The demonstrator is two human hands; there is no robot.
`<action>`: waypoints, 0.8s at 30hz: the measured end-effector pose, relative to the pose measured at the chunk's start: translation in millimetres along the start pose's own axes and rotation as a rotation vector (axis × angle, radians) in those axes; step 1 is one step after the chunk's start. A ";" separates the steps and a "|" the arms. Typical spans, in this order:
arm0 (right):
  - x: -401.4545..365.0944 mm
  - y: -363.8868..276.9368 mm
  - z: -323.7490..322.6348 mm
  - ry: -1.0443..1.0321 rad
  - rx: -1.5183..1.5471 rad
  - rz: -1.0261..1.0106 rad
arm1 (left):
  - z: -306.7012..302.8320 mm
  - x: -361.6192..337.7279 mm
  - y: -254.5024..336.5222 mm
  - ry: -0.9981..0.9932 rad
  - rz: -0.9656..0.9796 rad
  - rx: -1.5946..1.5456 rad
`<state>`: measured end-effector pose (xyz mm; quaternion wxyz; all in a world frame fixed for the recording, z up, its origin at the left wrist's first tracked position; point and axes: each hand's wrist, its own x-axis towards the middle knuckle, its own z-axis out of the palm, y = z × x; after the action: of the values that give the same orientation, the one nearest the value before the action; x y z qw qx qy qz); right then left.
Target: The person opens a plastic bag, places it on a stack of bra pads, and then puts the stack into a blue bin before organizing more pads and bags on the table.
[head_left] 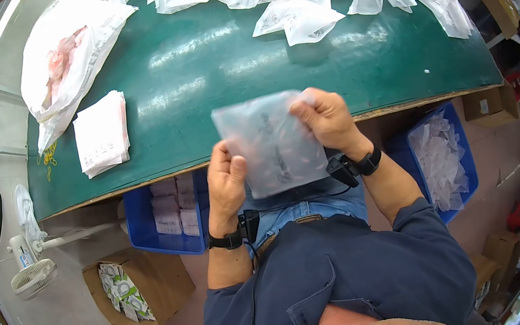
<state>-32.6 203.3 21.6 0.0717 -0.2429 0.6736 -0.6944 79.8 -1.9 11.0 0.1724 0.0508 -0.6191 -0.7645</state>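
A frosted translucent bag (pixel 274 146) with dark print is stretched between my two hands in front of my waist, near the table's front edge. My left hand (pixel 227 176) grips its left side, thumb on top. At the upper right corner, my right hand (pixel 324 118) pinches the same bag. Each wrist wears a black strap with a small device. Left of the bag, a neat stack of white printed sheets or bags (pixel 103 134) lies on the green table (pixel 194 91).
Many loose frosted bags (pixel 299 20) cover the table's far side. A large white sack (pixel 69 50) sits at the far left. Below are a blue bin with packed stacks (pixel 175 206), a blue bin of loose bags (pixel 440 161), a cardboard box (pixel 150 282) and a fan (pixel 34 274).
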 end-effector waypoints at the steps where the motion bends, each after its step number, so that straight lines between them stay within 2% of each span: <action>1: -2.8 -2.3 3.0 -0.075 -0.074 -0.027 | 3.5 3.6 3.0 0.033 0.028 -0.028; 2: -5.6 -2.3 5.6 -0.063 -0.081 -0.028 | 0.8 5.7 5.6 0.019 0.028 -0.034; 4: -8.8 -1.6 4.8 -0.080 -0.047 -0.035 | -9.2 16.3 11.1 0.096 0.045 0.250; 6: -11.2 -10.6 -2.8 -0.071 -0.163 0.099 | -3.9 17.0 5.4 0.156 0.111 0.258; 8: -13.0 -3.6 -3.5 -0.081 -0.087 0.049 | -3.6 17.2 -12.0 0.264 0.174 0.313; 10: -20.1 6.3 1.6 -0.077 -0.185 -0.121 | -18.2 16.2 -30.3 0.297 0.226 0.274; 12: -32.4 4.4 1.3 -0.184 -0.035 0.159 | -15.5 17.0 -23.0 0.345 0.268 0.302; 16: -36.5 3.8 8.2 -0.011 0.031 0.085 | -22.6 18.7 -25.9 0.252 0.217 0.115; 19: -39.3 2.2 3.6 -0.145 -0.151 0.033 | -11.7 20.7 -2.1 0.285 0.173 0.017; 20: -38.7 1.8 3.6 -0.133 -0.154 0.034 | -5.8 21.9 12.3 0.274 0.171 0.014; 23: -38.9 -1.4 8.0 -0.236 -0.259 -0.207 | 9.6 24.9 49.6 -0.038 0.816 1.063; 24: -39.3 -3.6 8.7 -0.233 -0.259 -0.206 | 4.7 23.3 45.5 -0.040 0.816 1.062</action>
<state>6.2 212.6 15.4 0.0458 -0.3966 0.7160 -0.5727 65.7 -13.0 59.1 0.3876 -0.1238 -0.8840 -0.2304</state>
